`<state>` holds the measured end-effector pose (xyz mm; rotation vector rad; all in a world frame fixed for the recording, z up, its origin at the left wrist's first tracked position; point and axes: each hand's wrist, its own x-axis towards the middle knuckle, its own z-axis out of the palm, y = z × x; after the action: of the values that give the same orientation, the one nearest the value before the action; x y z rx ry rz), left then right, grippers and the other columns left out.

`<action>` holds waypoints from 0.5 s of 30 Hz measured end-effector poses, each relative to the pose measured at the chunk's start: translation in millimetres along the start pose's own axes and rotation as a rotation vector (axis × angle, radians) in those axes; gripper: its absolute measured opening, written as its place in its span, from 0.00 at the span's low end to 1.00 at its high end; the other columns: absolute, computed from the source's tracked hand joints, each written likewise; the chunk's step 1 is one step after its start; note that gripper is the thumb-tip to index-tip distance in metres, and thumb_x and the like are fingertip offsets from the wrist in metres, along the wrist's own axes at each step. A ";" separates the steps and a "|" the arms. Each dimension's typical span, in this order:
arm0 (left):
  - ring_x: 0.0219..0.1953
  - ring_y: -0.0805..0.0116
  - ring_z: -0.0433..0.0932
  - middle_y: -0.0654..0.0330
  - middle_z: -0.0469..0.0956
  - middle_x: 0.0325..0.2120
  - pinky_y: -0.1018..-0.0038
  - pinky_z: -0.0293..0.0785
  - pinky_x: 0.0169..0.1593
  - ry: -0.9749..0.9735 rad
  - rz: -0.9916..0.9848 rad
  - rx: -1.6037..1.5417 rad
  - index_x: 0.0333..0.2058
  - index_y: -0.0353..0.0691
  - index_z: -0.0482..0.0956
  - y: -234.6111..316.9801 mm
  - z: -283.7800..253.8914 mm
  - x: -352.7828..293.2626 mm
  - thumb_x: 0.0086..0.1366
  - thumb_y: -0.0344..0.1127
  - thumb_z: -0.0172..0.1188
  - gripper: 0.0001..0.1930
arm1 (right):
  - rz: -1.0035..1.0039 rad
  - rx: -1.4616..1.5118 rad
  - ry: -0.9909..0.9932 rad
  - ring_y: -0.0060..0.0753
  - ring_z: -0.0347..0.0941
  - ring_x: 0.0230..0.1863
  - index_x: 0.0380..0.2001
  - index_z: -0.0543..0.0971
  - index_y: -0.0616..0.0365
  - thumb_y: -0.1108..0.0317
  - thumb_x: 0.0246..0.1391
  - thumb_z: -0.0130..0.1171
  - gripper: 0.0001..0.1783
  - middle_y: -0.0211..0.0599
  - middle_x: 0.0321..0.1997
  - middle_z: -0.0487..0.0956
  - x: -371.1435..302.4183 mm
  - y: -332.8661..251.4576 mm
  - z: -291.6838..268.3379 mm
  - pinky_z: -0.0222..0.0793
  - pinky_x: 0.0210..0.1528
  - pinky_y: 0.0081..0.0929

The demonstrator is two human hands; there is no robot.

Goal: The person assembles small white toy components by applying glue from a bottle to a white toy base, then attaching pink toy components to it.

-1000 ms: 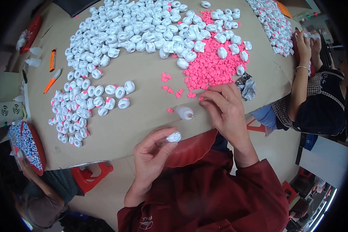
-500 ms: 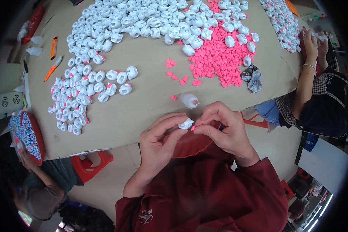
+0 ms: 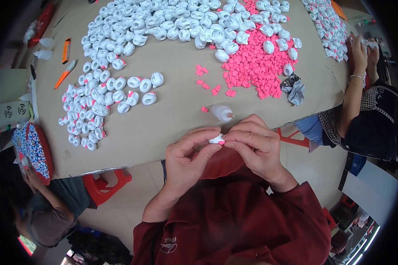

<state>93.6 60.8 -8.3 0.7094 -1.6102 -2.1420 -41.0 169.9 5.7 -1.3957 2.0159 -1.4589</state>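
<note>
Brown card covers the counter (image 3: 177,115) that fills the upper frame, and nearest to me, at lower centre, the person in the dark red top has both hands drawn together just off its near edge. The left hand (image 3: 188,161) and right hand (image 3: 256,145) each have their fingers closed on one small white piece (image 3: 216,139) with a pink bit at its lower side, pinched between thumbs and fingertips. To do this fitting well I would judge it best to hold the white piece firm with one hand and press the pink bit squarely, without twisting. Just beyond the hands a small white squeeze bottle (image 3: 221,112) lies on its side with a few loose pink bits (image 3: 210,86) above it. Farther up at centre right spreads the pink heap (image 3: 252,66), and white pieces (image 3: 119,88) arc across the upper left. At the right edge another person's arm (image 3: 356,88) rests on the counter.
</note>
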 end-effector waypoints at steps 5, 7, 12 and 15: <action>0.41 0.71 0.76 0.55 0.75 0.43 0.78 0.75 0.44 -0.005 0.056 0.017 0.41 0.33 0.76 0.4 1.9 0.8 0.55 0.19 0.59 0.14 | -0.072 -0.042 0.043 0.35 0.70 0.29 0.26 0.79 0.62 0.79 0.36 0.64 0.09 0.36 0.28 0.77 0.6 -2.5 4.7 0.67 0.29 0.26; 0.41 0.72 0.76 0.55 0.75 0.43 0.79 0.75 0.44 0.003 0.035 0.051 0.41 0.33 0.76 1.9 0.9 0.9 0.55 0.18 0.58 0.13 | -0.069 -0.030 0.060 0.35 0.70 0.29 0.26 0.78 0.63 0.80 0.35 0.64 0.10 0.37 0.27 0.77 0.5 -2.9 7.9 0.67 0.29 0.26; 0.39 0.66 0.77 0.54 0.75 0.42 0.76 0.75 0.40 0.102 0.134 0.283 0.37 0.34 0.78 2.9 -6.4 5.0 0.51 0.21 0.62 0.12 | -0.046 -0.005 0.072 0.35 0.70 0.29 0.27 0.77 0.62 0.79 0.33 0.67 0.13 0.36 0.27 0.76 -2.4 6.8 9.9 0.66 0.29 0.26; 0.40 0.61 0.76 0.53 0.74 0.42 0.73 0.73 0.38 0.276 0.281 0.666 0.34 0.35 0.78 9.1 -20.3 16.1 0.48 0.23 0.65 0.12 | 0.045 -0.040 0.146 0.36 0.69 0.31 0.27 0.76 0.62 0.76 0.30 0.70 0.16 0.34 0.26 0.74 -3.5 15.2 6.2 0.65 0.31 0.26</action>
<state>92.6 33.4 -6.8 0.8538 -2.1166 -1.2369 -43.1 169.5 -11.0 -1.2843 2.1606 -1.5499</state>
